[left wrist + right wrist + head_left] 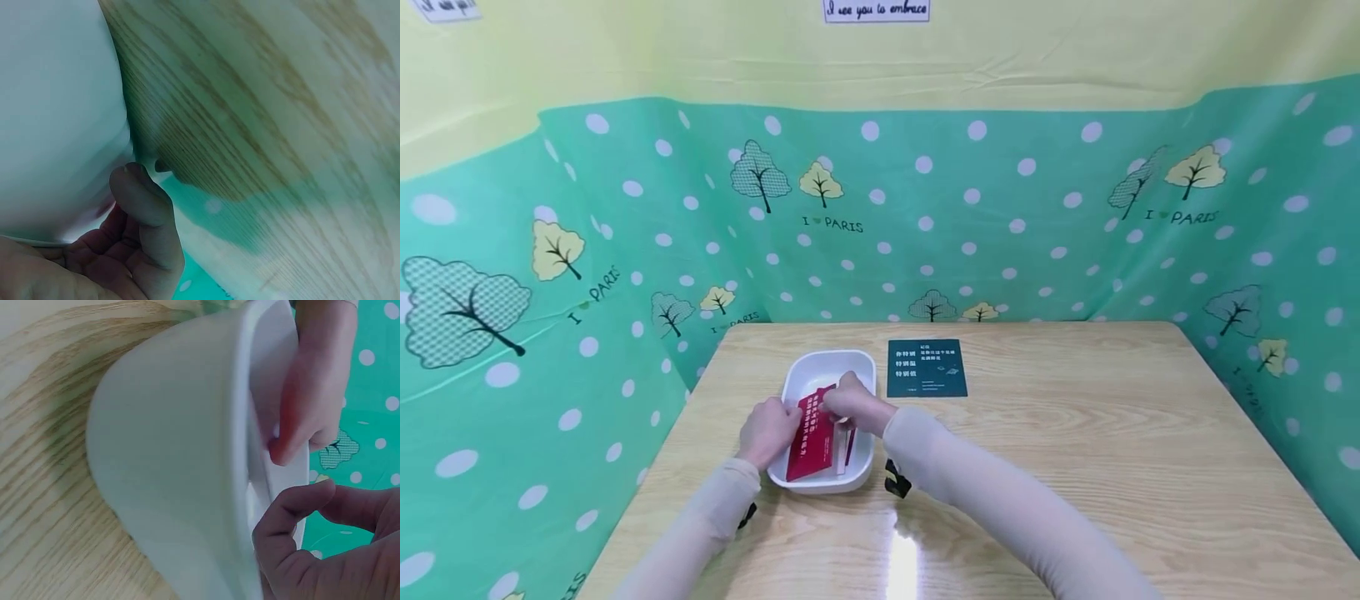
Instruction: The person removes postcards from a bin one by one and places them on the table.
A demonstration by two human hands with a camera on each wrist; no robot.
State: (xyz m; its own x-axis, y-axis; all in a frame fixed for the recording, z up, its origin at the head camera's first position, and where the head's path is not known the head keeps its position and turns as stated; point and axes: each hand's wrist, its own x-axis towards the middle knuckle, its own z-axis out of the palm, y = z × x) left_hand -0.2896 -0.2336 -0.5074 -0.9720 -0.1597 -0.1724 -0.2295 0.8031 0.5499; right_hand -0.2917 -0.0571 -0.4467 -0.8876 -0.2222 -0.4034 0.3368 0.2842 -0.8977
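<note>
A red card [811,442] with white printed characters leans inside a white rectangular basin [867,371]. My left hand [769,432] is at the basin's left side, holding the card's left edge with the thumb on its printed face. In the left wrist view, the fingers of the left hand [134,244] curl beside the basin's white wall. From the right, my right hand [856,403] reaches over the rim and pinches the card's upper right part. The right wrist view shows the right hand [312,544] with bent index finger and thumb tip close together.
Pale and red card edges [842,454] show behind the red card in the basin. A dark green printed card [927,368] lies flat on the wooden table [1075,433], right of the basin. Green dotted cloth [947,242] hangs along the table's back and sides.
</note>
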